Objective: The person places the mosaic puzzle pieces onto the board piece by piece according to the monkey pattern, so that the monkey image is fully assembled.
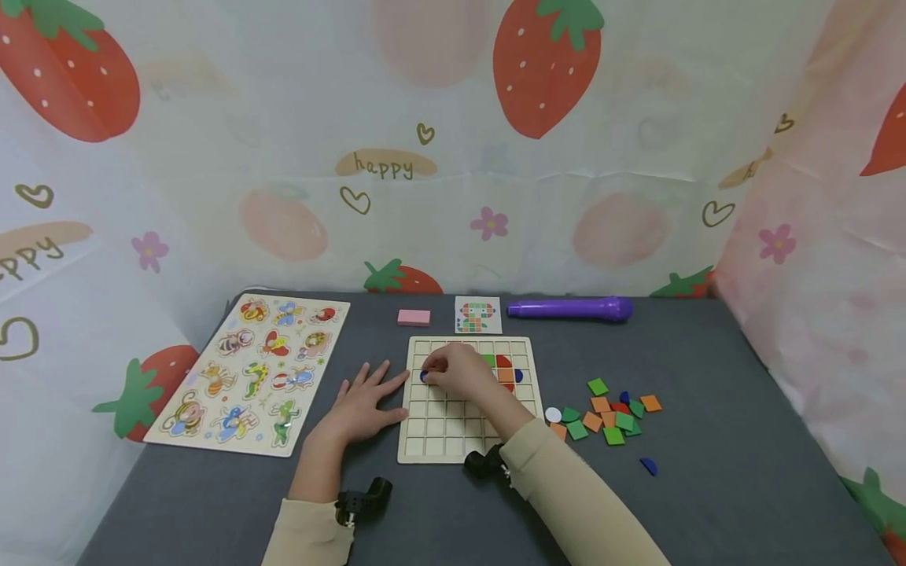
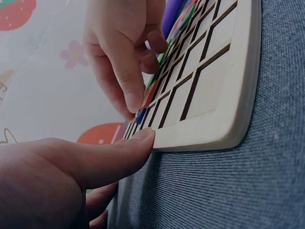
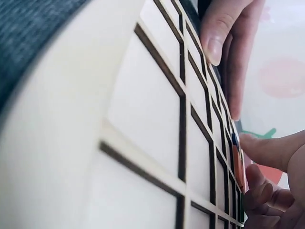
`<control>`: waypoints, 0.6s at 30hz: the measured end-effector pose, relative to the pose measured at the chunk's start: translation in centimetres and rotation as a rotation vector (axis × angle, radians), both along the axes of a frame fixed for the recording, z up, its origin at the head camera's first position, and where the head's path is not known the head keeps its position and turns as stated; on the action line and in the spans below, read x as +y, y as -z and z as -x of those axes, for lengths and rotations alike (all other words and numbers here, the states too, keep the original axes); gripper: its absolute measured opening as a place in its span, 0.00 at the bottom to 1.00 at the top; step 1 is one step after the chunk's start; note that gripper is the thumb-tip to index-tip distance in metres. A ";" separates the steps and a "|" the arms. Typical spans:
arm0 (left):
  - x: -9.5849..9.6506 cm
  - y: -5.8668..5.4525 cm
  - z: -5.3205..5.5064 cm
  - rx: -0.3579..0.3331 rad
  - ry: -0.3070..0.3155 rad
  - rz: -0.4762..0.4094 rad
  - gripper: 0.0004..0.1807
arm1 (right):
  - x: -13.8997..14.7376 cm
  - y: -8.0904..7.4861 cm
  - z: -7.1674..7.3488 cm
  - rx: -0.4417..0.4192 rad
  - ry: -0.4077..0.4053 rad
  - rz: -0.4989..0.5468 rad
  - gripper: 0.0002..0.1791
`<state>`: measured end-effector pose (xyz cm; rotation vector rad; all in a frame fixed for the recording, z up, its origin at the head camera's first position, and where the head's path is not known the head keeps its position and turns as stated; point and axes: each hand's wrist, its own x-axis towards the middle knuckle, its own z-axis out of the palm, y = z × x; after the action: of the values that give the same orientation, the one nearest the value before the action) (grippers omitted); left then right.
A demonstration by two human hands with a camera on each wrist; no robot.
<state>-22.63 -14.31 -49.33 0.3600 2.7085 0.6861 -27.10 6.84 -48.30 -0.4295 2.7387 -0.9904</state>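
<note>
A pale wooden grid board [image 1: 433,428] lies on the dark table. My right hand [image 1: 460,371] reaches across it, fingertips pinching a small blue half-round tile [image 1: 423,376] at the board's left edge. Beside that blue tile [image 2: 141,116] an orange tile [image 2: 149,94] lies in the grid in the left wrist view. Under and right of the hand are a green tile [image 1: 489,360], an orange square tile [image 1: 506,376], red pieces and another blue piece [image 1: 519,376]. My left hand [image 1: 362,410] rests with fingers spread on the table, its thumb [image 2: 143,138] touching the board's edge.
Loose coloured tiles [image 1: 614,420] lie scattered right of the board, with one blue half-round [image 1: 648,466] apart. Behind the board are a pink block [image 1: 414,317], a pattern card [image 1: 478,315] and a purple microphone-shaped stick [image 1: 569,309]. An insect puzzle board [image 1: 265,409] lies left.
</note>
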 end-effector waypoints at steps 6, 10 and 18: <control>0.0 -0.1 -0.1 -0.001 -0.002 -0.001 0.38 | -0.2 0.1 0.0 0.009 0.000 -0.026 0.08; 0.0 -0.2 -0.2 0.000 -0.003 -0.003 0.38 | -0.3 0.0 0.0 0.021 -0.007 -0.038 0.09; 0.0 -0.2 -0.2 -0.002 -0.001 0.000 0.38 | -0.3 0.0 -0.1 -0.002 -0.002 -0.051 0.09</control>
<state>-22.46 -14.32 -49.11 0.3580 2.7071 0.6869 -26.98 6.53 -48.30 -0.4222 2.7549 -0.9180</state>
